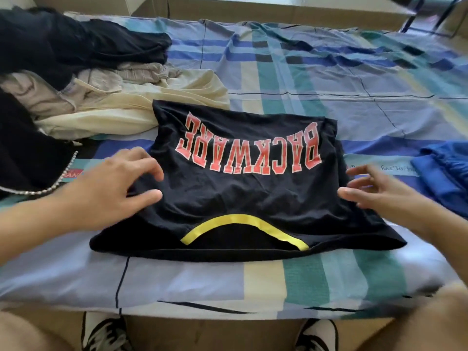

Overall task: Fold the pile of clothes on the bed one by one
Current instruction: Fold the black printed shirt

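A black T-shirt [243, 196] with red upside-down lettering and a yellow collar band lies partly folded on the bed, collar toward me. My left hand [111, 181] rests on its left edge, fingers loosely bent over the cloth and thumb on top. At the shirt's right edge my right hand [379, 191] hovers with fingers spread, holding nothing. The unfolded pile [83, 79] of black, beige and cream clothes sits at the back left.
The bed [329, 97] carries a blue, green and cream checked sheet. Blue clothing [443, 173] lies at the right edge. A black garment with a beaded trim [33, 158] lies at the left. My shoes [109, 333] stand below the bed's near edge.
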`<state>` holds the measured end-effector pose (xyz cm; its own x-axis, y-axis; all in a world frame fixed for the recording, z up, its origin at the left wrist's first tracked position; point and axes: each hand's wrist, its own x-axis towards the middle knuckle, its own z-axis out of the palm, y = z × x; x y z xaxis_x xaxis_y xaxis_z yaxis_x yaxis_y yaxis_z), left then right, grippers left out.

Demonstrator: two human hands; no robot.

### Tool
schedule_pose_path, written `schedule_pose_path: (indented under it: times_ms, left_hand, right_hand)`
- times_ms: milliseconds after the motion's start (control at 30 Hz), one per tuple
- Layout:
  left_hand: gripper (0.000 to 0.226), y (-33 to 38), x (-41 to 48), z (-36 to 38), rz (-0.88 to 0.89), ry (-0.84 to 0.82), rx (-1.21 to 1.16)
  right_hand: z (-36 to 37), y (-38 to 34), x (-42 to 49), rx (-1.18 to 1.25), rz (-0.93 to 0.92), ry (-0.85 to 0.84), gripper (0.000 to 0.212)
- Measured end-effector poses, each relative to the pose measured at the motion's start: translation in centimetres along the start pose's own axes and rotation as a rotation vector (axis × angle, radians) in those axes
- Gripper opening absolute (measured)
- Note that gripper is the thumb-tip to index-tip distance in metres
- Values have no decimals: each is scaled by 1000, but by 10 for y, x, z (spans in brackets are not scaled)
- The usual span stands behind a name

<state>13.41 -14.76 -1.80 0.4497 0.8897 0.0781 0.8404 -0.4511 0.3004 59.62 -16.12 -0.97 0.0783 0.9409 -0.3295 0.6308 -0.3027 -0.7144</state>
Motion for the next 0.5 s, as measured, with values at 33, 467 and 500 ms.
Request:
schedule_pose_path:
  times_ms: [33,467,500]
  left_hand:
    - [43,15,0,8,57,-12,43]
    - [26,71,59,31,266,-229,-157]
    - [28,59,75,31,197,-167,-156]
  right_hand:
    - [10,-4,1,-115,-2,-5,110]
    - [-4,-12,23,-580,-54,-42,49]
    - [-7,-14,40,-497,-73,40,45]
